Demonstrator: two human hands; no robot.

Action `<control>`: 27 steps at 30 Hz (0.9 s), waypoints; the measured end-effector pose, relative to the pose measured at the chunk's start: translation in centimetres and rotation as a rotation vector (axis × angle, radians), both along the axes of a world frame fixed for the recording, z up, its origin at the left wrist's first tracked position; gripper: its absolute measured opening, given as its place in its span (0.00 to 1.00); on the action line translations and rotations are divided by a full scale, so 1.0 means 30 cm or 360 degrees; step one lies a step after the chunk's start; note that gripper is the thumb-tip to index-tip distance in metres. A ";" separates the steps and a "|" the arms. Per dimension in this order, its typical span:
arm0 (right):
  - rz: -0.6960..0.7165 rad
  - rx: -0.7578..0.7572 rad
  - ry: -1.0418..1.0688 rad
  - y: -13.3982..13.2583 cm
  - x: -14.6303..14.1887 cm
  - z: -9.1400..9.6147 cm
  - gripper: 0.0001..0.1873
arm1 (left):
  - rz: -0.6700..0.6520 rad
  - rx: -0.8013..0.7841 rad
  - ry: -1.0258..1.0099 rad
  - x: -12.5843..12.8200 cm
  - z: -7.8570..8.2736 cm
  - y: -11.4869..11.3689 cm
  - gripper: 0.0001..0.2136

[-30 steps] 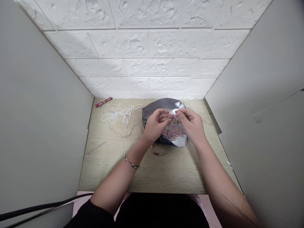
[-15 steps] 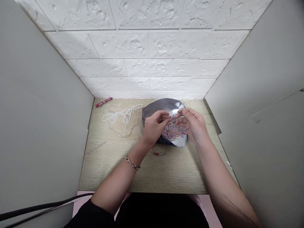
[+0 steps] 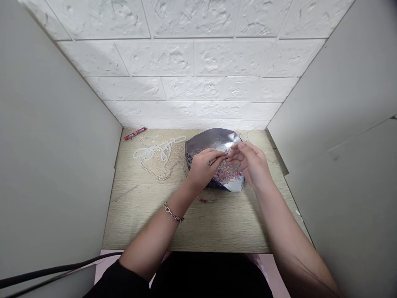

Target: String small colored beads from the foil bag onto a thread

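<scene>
A shiny silver bag [image 3: 211, 140] lies open at the back middle of the wooden desk [image 3: 198, 223], filled with small multicoloured beads [image 3: 229, 174]. Both hands hover over its opening. My left hand [image 3: 203, 167] has thumb and forefinger pinched together on something tiny and thin, too small to name. My right hand [image 3: 251, 163] meets it fingertip to fingertip, its fingers slightly spread over the beads. A short beaded strand [image 3: 207, 200] trails on the desk below my left hand, and whether the hand holds its end cannot be told. A chain bracelet [image 3: 172, 212] circles my left wrist.
White bead strings [image 3: 156, 155] lie tangled on the desk to the left of the bag. A small red packet [image 3: 135, 133] sits at the back left corner. Grey panels close in both sides, a white brick wall the back. A black cable [image 3: 56, 270] crosses the lower left.
My right hand has uncurled from a pinch to slightly spread fingers. Both hands dropped a little toward the beads, with the fingertips still meeting.
</scene>
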State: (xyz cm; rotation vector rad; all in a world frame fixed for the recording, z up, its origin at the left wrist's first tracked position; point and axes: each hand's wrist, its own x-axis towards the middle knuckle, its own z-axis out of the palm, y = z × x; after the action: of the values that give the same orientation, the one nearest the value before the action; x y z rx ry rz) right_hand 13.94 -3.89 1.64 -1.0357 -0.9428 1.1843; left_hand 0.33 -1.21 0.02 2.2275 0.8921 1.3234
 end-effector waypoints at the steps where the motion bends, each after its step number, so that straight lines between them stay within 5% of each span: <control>1: -0.0031 0.0019 -0.0065 0.001 0.000 -0.005 0.11 | 0.0019 0.0003 0.0002 0.000 0.001 -0.001 0.05; 10: -0.0101 0.0249 -0.0871 0.013 0.005 -0.045 0.10 | 0.0146 -0.0103 -0.0101 -0.001 0.014 -0.003 0.05; 27: -0.0168 0.0383 -0.1061 0.004 0.000 -0.039 0.11 | 0.0155 -0.0140 -0.0129 -0.002 0.015 -0.006 0.06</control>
State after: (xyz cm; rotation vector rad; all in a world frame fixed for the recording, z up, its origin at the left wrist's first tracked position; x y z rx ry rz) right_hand 13.95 -3.78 0.47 -1.2887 -1.4838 0.6104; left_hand 0.25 -1.40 0.47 2.0723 1.0199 1.3800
